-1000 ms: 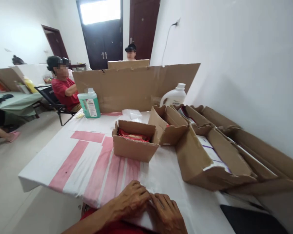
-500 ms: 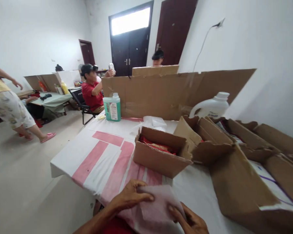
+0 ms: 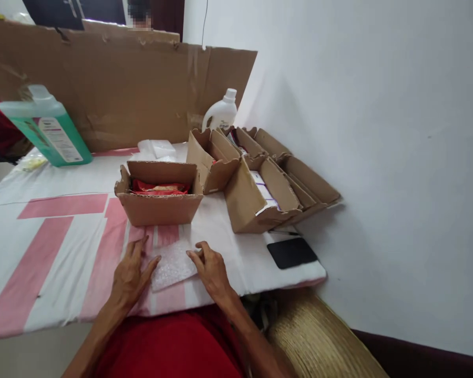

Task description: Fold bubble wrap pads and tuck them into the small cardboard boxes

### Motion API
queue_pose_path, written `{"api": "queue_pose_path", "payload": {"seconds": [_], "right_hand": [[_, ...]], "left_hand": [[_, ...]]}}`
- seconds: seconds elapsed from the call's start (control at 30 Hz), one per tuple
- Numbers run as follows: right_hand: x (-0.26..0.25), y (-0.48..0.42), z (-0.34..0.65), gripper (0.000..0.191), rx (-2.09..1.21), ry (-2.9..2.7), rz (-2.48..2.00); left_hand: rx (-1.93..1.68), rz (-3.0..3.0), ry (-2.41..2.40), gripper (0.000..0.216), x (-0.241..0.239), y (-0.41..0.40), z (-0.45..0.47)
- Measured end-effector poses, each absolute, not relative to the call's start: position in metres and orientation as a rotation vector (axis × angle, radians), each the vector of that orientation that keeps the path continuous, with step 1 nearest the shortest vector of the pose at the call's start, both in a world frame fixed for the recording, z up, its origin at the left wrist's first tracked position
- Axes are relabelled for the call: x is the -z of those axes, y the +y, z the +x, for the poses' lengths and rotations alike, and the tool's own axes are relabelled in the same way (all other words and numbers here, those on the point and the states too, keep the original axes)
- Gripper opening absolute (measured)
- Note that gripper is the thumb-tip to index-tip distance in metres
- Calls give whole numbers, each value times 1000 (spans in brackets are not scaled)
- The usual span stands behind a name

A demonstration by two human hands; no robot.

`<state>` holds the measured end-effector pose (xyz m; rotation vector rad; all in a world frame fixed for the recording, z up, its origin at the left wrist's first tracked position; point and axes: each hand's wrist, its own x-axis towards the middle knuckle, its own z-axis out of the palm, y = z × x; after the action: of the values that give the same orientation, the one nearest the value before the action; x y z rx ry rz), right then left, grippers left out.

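A small clear sheet of bubble wrap [image 3: 172,269] lies flat on the cloth in front of me. My left hand [image 3: 130,273] rests at its left edge, fingers spread and thumb apart. On the other side, my right hand [image 3: 212,269] is at the sheet's upper right edge, its thumb and forefinger curved but apart. Just beyond the hands stands an open cardboard box [image 3: 161,210] with red packets [image 3: 160,188] in it.
More open cardboard boxes [image 3: 246,205] stand to the right, one holding white and purple packs. A black phone-like slab [image 3: 291,253] lies near the table's right edge. Behind are a green liquid jug [image 3: 59,134], a white jug [image 3: 223,111], folded bubble wrap [image 3: 156,149] and a cardboard partition [image 3: 122,89].
My view has swung right and down. The wrap was held up between both hands; now it lies on the table with the fingers loosened at its sides.
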<state>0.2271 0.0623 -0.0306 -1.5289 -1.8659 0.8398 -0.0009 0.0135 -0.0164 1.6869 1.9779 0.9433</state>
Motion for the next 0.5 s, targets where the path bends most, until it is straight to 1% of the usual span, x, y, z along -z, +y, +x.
{"api": "queue_pose_path", "payload": {"seconds": [0.07, 0.13, 0.2, 0.27, 0.33, 0.43, 0.5], "right_hand": [[27, 56, 228, 36, -581, -1938, -1534], [24, 49, 227, 36, -376, -2076, -1390], [26, 43, 228, 35, -306, -2266, -1172], [31, 39, 231, 37, -308, -2398, -1046], [34, 38, 237, 36, -370, -2392, -1058], [32, 42, 244, 31, -527, -2202, -1223], [26, 49, 242, 25, -581, -2131, -1448]], "left_hand": [[-958, 2052, 2090, 50, 19, 5, 7], [-909, 2369, 1983, 45, 25, -3, 16], [-788, 2570, 1812, 47, 34, -9, 23], [-666, 2677, 1739, 52, 45, -13, 24], [-610, 2712, 1710, 57, 53, -15, 19], [-674, 2641, 1663, 64, 55, -15, 9], [-763, 2546, 1680, 64, 52, -12, 6]]}}
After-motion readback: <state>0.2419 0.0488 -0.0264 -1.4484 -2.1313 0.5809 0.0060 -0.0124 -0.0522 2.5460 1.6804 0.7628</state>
